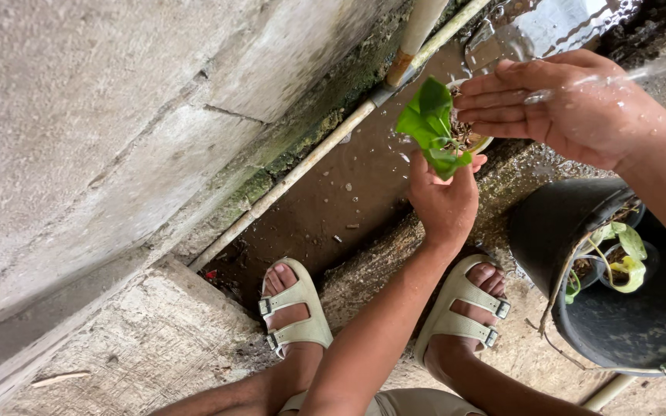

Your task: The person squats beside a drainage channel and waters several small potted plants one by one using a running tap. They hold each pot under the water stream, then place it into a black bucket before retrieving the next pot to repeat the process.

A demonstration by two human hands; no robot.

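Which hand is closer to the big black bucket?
Right. The right hand is just above the black bucket, under a stream of water. The left hand holds the small potted plant, off to the bucket's left side.

Scene is lit by soft, even daylight, approx. overcast; no hard shadows are cast; glare is seen on the wet water surface [549, 27] at top right, where sky is reflected; the black bucket [580, 262] interior is left dim; focus is held sharp mid-frame; slight blur is noted on the falling water; mild wide-angle bending is seen at edges.
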